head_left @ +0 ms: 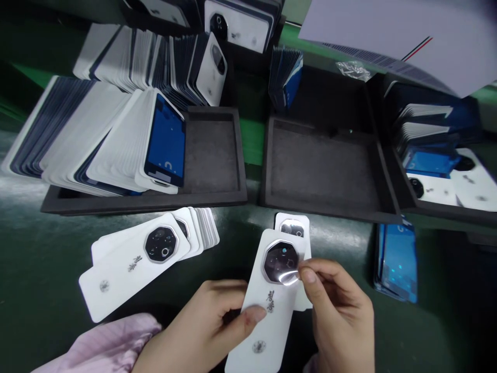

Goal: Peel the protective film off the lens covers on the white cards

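Observation:
My left hand [217, 324] grips a white phone back cover [258, 324] by its left edge, thumb on top. A dark octagonal camera window [280, 261] sits at the cover's upper end, with dark markings below it. Thumb and forefinger of my right hand [336, 305] pinch a clear film [290, 277] at the window's right edge; its lower part looks lifted and catches the light. Another white back cover [303, 225] lies partly hidden underneath. To the left, a fanned pile of white back covers [145, 267] rests on the dark green table.
A dark foam tray [212, 199] at left holds rows of white and blue-faced covers [166, 140]. Beside it stands another dark tray [326, 202]. Blue-faced panels [396, 261] lie at right, below a third tray [446, 207]. White paper [407, 31] overhangs the back.

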`<state>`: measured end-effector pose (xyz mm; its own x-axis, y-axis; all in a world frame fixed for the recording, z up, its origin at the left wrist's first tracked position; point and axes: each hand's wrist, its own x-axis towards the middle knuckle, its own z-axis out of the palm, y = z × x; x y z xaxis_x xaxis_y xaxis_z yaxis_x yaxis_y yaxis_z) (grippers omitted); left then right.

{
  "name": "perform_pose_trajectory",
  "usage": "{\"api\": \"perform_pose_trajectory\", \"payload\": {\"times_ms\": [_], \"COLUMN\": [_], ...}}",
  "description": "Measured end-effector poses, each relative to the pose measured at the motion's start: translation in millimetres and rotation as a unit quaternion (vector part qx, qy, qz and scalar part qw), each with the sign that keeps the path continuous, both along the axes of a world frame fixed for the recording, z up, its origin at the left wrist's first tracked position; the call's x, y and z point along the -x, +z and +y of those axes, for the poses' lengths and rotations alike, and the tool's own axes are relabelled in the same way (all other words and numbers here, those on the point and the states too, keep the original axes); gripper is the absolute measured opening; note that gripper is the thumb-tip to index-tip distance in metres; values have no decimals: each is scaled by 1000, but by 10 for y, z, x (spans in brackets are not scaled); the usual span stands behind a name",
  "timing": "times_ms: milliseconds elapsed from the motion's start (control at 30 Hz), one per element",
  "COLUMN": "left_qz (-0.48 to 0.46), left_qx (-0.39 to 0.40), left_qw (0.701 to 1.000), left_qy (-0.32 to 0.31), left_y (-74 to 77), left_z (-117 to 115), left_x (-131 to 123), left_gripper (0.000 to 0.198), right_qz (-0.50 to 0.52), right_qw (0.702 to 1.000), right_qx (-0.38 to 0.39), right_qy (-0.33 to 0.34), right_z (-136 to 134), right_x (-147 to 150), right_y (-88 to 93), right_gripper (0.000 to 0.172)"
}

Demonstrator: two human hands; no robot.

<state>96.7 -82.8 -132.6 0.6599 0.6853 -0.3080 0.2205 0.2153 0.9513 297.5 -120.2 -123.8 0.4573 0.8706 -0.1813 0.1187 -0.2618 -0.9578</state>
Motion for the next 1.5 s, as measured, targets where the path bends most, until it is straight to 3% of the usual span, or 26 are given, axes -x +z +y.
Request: {"api": "perform_pose_trajectory", "payload": {"times_ms": [400,767,867,933,1000,1100,1167,1233,1333,1400,1500], "left_qz": [9,30,23,15,9,30,101,234,373,412,415], "left_qx": [-24,-105,-113,-116,-116,-160,-244,-326,-380,-418,-441], "left_qw": [1000,994,993,993,993,986,959,901,829,800,788], "left_qy": [2,-8,2,14,23,44,104,168,170,125,113], "left_y": [-10,-56,-57,-47,-15,62,102,100,-13,-137,-265], "left_z": [-14,-70,-55,-32,-7,24,43,66,103,122,150], "left_x": [7,51,36,28,61,273,530,833,1223,1376,1463], "left_gripper": [40,39,38,35,29,19,28,29,55,67,63], "right_qz": [-16,-119,-80,-36,-6,-15,-42,-75,-145,-200,-263], "right_qw": [1000,993,996,994,986,982,981,979,973,966,954], "right_qx": [2,-16,5,31,62,94,111,127,142,142,135], "right_qy": [-4,-11,30,98,157,164,151,140,107,81,54], "right_z": [24,10,52,71,75,76,89,117,169,201,238], "right_x": [3,31,-28,-73,-132,-283,-413,-519,-574,-561,-549], "right_y": [-2,-54,-60,-45,-28,-27,-53,-98,-176,-217,-247], "right_gripper": [6,11,18,14,22,32,33,34,34,31,39]}}
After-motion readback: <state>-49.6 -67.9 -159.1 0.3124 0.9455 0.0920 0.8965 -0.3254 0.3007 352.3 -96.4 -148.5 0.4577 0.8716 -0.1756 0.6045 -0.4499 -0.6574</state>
